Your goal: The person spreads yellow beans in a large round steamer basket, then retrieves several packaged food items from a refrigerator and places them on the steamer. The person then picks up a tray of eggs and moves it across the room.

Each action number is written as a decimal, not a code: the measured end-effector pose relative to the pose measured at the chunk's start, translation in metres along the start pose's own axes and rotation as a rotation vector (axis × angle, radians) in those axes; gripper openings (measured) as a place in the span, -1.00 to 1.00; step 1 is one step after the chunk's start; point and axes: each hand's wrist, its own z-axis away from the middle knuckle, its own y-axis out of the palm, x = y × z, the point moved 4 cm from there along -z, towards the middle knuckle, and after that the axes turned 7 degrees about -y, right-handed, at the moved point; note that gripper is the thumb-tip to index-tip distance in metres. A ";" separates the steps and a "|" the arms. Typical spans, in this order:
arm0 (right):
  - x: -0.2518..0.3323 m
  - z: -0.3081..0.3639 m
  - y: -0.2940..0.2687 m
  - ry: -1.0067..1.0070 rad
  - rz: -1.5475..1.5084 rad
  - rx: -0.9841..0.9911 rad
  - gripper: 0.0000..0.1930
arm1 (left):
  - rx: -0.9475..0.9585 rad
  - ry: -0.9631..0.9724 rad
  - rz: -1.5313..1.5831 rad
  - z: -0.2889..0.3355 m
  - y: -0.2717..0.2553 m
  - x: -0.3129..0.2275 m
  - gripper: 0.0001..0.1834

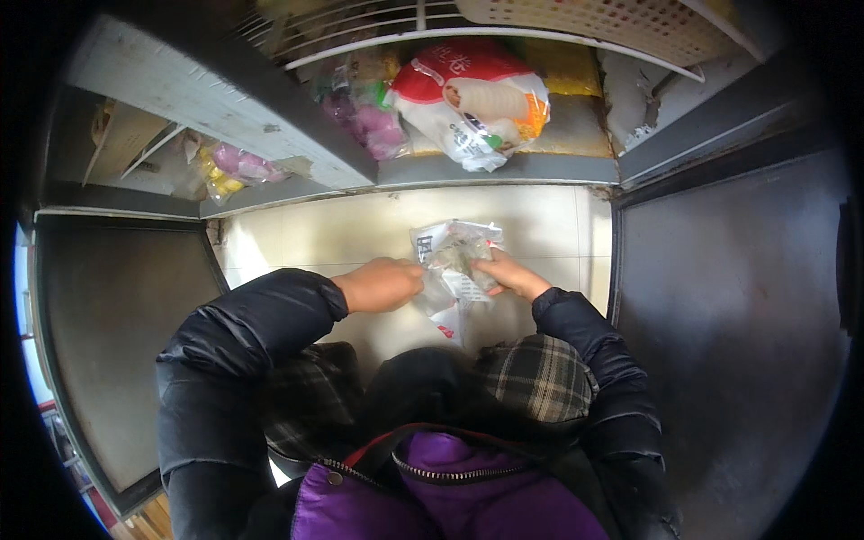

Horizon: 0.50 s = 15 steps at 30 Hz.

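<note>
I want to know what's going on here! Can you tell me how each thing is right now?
Clear bag: held up by both hands.
Left hand: closed on the bag's left edge.
Right hand: gripping the bag's right side.
Red and white bag: lying in the freezer compartment.
Freezer doors: open.

One head-worn fisheye view looks steeply down past the wearer's chest, close over both forearms, toward the tiled floor [378,229] and open freezer shelf [540,135].
</note>
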 end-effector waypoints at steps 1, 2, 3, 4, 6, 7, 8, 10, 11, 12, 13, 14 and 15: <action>0.005 -0.006 0.004 -0.007 0.037 0.010 -0.35 | -0.015 -0.028 -0.047 0.001 -0.001 0.000 -0.92; 0.009 -0.010 0.007 -0.016 0.074 0.015 -0.36 | 0.000 -0.009 0.005 0.002 0.000 -0.004 -0.91; 0.011 -0.013 0.008 0.026 0.137 -0.046 -0.38 | -0.005 -0.017 0.034 0.003 0.000 -0.005 -0.90; 0.014 -0.014 0.014 -0.007 0.182 -0.128 -0.43 | 0.048 -0.040 0.058 0.004 0.002 -0.007 -0.88; 0.020 -0.017 0.038 -0.176 0.140 0.119 -0.48 | -0.028 -0.019 0.075 0.005 0.000 -0.009 -0.88; 0.025 -0.014 0.050 -0.332 0.078 0.274 -0.49 | -0.052 0.016 0.101 0.007 0.000 -0.010 -0.87; 0.012 -0.014 0.058 -0.126 0.137 0.324 -0.54 | -0.031 -0.023 0.070 0.008 0.002 -0.007 -0.88; -0.001 -0.010 0.063 -0.111 0.211 0.470 -0.56 | -0.054 -0.038 0.038 0.010 0.003 -0.001 -0.88; -0.008 -0.008 0.062 -0.135 0.236 0.572 -0.56 | -0.013 -0.032 0.037 0.011 0.006 0.002 -0.88; -0.011 -0.010 0.053 -0.253 0.272 0.485 -0.55 | 0.002 -0.041 0.025 0.012 0.008 0.004 -0.88; -0.022 -0.014 0.034 -0.155 0.235 0.274 -0.56 | 0.016 -0.051 0.014 0.013 0.010 0.006 -0.88; -0.032 -0.016 0.013 -0.074 0.188 0.092 -0.56 | 0.025 -0.063 0.009 0.014 0.012 0.008 -0.87; -0.044 -0.018 -0.009 0.017 0.176 -0.108 -0.56 | 0.032 -0.076 0.003 0.014 0.014 0.009 -0.87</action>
